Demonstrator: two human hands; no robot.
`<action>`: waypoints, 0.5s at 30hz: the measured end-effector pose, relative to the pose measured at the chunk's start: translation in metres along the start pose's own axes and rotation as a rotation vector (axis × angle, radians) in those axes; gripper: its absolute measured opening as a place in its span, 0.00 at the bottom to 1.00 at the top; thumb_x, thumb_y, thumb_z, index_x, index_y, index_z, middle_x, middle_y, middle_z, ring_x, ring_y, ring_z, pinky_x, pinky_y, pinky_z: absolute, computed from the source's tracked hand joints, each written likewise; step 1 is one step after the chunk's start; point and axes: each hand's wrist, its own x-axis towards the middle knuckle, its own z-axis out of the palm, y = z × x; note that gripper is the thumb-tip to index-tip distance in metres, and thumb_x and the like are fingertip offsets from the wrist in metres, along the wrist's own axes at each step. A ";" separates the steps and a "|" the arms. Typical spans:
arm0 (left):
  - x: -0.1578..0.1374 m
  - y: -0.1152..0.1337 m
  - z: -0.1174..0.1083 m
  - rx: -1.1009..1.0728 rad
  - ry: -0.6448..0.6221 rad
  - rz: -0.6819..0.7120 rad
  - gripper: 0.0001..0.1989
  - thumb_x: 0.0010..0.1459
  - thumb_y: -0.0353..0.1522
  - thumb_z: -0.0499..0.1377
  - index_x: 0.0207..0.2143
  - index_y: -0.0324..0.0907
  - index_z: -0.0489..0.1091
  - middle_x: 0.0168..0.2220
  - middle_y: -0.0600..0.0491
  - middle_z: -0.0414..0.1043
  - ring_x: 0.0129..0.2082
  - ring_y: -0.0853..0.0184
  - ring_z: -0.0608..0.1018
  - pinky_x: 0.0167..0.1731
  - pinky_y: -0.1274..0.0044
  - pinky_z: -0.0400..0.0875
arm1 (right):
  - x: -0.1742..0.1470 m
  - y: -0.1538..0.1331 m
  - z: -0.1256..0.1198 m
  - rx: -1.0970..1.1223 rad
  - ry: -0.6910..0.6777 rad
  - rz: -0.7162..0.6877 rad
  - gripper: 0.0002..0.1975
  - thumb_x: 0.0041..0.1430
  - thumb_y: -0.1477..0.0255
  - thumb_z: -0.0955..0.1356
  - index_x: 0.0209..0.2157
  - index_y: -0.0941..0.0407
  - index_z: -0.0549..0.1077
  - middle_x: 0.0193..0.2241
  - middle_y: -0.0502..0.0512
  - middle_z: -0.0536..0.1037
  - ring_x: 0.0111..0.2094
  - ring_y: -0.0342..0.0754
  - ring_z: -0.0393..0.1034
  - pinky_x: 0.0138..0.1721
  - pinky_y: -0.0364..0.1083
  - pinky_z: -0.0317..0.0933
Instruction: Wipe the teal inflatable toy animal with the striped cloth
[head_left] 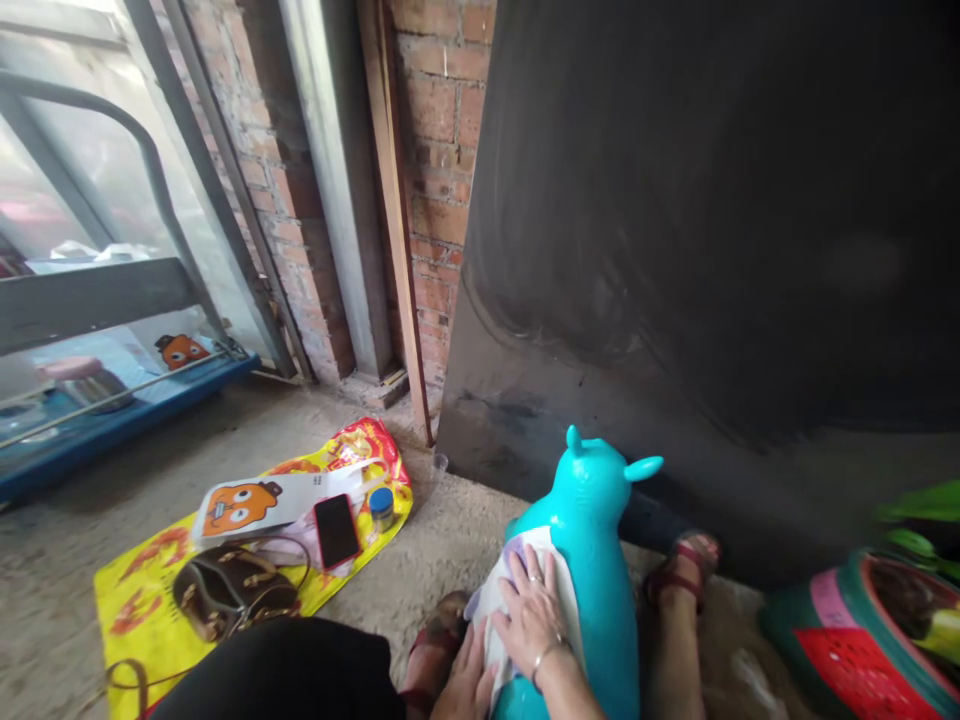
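A: Right hand [534, 612] lies flat, fingers spread, pressing a white cloth [501, 600] on the teal toy animal [592, 560]. Wiping well likely means steady pressure.

B: Left hand [469, 685]?

A: At seven o'clock of the right, open, touching the cloth's lower edge; the cloth sits under both sets of fingers.

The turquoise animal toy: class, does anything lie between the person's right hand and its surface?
Yes. A white cloth lies between the right hand and the turquoise animal toy, spread over its back. The left hand touches the cloth's lower edge.
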 end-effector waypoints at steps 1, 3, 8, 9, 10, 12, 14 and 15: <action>-0.004 0.000 0.004 0.003 -0.035 -0.006 0.39 0.58 0.54 0.38 0.63 0.40 0.55 0.65 0.48 0.51 0.65 0.62 0.55 0.62 0.70 0.57 | -0.014 0.004 0.006 -0.008 0.005 0.003 0.21 0.62 0.62 0.62 0.55 0.49 0.70 0.66 0.50 0.51 0.68 0.62 0.37 0.66 0.66 0.28; -0.017 0.003 0.015 0.036 -0.082 -0.034 0.41 0.59 0.53 0.41 0.64 0.32 0.50 0.67 0.43 0.42 0.67 0.60 0.47 0.64 0.70 0.51 | -0.050 0.013 0.022 -0.047 0.027 0.039 0.25 0.59 0.62 0.65 0.59 0.43 0.64 0.66 0.47 0.48 0.67 0.63 0.38 0.65 0.68 0.35; -0.036 0.019 0.013 0.160 -0.151 -0.035 0.39 0.61 0.49 0.48 0.65 0.32 0.47 0.67 0.40 0.34 0.67 0.56 0.40 0.66 0.66 0.44 | -0.106 0.027 0.050 -0.183 0.124 0.220 0.26 0.57 0.61 0.65 0.58 0.37 0.64 0.63 0.49 0.57 0.65 0.65 0.49 0.62 0.70 0.44; -0.033 0.025 0.004 0.179 -0.168 -0.020 0.39 0.60 0.48 0.49 0.65 0.31 0.46 0.67 0.40 0.32 0.68 0.57 0.39 0.67 0.66 0.42 | -0.100 0.028 0.048 -0.187 0.139 0.214 0.25 0.58 0.61 0.65 0.58 0.37 0.63 0.64 0.47 0.55 0.65 0.64 0.47 0.62 0.70 0.43; -0.028 0.033 -0.007 0.196 -0.188 -0.023 0.40 0.60 0.47 0.51 0.65 0.31 0.44 0.67 0.40 0.31 0.68 0.57 0.38 0.67 0.66 0.42 | -0.089 0.029 0.043 -0.180 0.152 0.197 0.25 0.59 0.61 0.63 0.59 0.37 0.62 0.65 0.45 0.51 0.66 0.63 0.44 0.63 0.69 0.42; -0.013 0.053 -0.032 0.215 -0.227 -0.092 0.37 0.61 0.43 0.50 0.66 0.35 0.42 0.68 0.44 0.30 0.68 0.58 0.39 0.66 0.63 0.43 | -0.057 0.031 0.026 -0.150 0.166 0.167 0.24 0.62 0.62 0.61 0.60 0.38 0.61 0.67 0.41 0.44 0.68 0.61 0.38 0.64 0.69 0.39; 0.003 0.075 -0.055 0.207 -0.242 -0.184 0.33 0.63 0.39 0.47 0.66 0.40 0.40 0.69 0.46 0.32 0.69 0.59 0.43 0.65 0.59 0.46 | -0.026 0.035 0.008 -0.120 0.163 0.168 0.23 0.63 0.64 0.59 0.59 0.40 0.62 0.67 0.40 0.44 0.68 0.59 0.35 0.64 0.69 0.35; 0.010 0.083 -0.064 0.200 -0.240 -0.206 0.32 0.63 0.37 0.45 0.66 0.40 0.40 0.69 0.46 0.34 0.68 0.58 0.45 0.65 0.59 0.47 | -0.015 0.036 0.000 -0.108 0.160 0.175 0.22 0.63 0.65 0.59 0.59 0.41 0.64 0.67 0.40 0.45 0.68 0.59 0.35 0.65 0.69 0.33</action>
